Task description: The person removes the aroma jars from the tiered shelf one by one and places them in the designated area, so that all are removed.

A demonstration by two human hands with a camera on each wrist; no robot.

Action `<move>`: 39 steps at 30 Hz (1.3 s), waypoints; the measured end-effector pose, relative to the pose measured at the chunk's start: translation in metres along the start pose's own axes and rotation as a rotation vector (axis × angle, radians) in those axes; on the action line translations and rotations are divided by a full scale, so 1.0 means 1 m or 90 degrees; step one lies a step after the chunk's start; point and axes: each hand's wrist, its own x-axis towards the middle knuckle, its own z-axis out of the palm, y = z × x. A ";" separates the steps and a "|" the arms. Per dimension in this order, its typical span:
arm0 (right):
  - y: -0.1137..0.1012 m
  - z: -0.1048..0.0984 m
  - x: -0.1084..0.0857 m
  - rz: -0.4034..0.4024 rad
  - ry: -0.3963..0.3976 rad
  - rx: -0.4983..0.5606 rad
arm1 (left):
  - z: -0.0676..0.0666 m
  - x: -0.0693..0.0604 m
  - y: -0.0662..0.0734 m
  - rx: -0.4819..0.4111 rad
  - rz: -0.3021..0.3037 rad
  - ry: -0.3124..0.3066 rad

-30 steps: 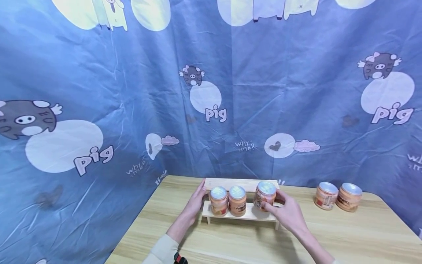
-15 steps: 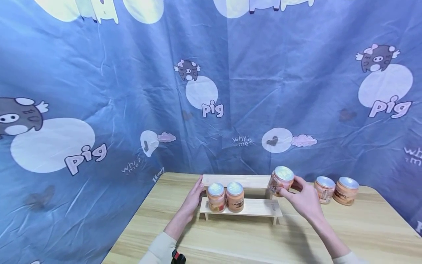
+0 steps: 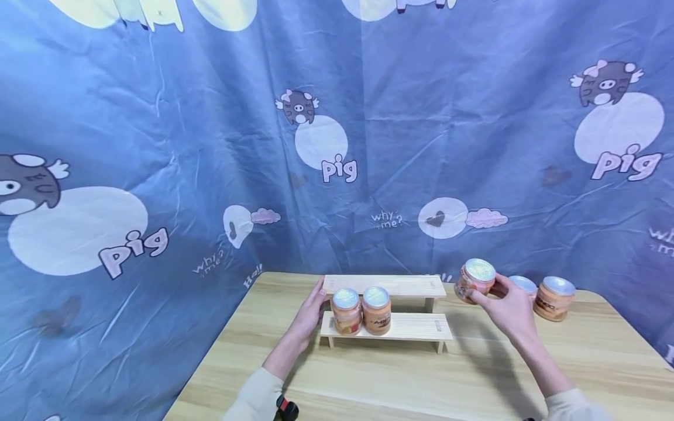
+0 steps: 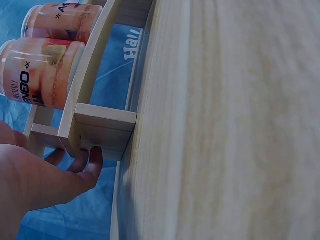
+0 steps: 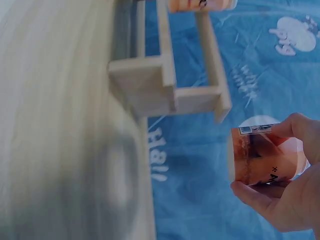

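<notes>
L sleeve (image 3: 256,393) off-wht, R sleeve (image 3: 571,404) same, blk L-wrist device (image 3: 289,411) w/ red mark (image 3: 283,403)

a round orange can (image 3: 468,287) with a shiny silver top is held up in the air, nearly straight, in the lower right of the frame. the pale wooden stand (image 3: 416,325) has two steps and stands on short legs in the lower middle, just left of the can.

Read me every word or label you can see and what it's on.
"pig", repeated: blue curtain
"why me?", repeated: curtain
"Hall" or "Ha!!", unclear which: curtain
"ENBO", partial: left jar on the wooden stand
"A", partial: jar beside it; held jar
Other jar print: too small or blurred.
</notes>
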 end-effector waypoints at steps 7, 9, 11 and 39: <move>0.032 -0.006 0.009 0.013 0.018 -0.047 | 0.003 0.005 0.002 0.001 0.000 0.001; 0.042 -0.009 0.012 0.021 0.012 -0.051 | 0.003 0.005 0.002 0.004 0.000 0.001; 0.052 -0.011 0.015 0.031 0.002 -0.045 | 0.002 0.005 0.002 0.005 -0.001 0.001; 0.094 0.001 0.016 0.045 -0.061 -0.066 | 0.000 0.001 0.000 -0.002 0.002 -0.004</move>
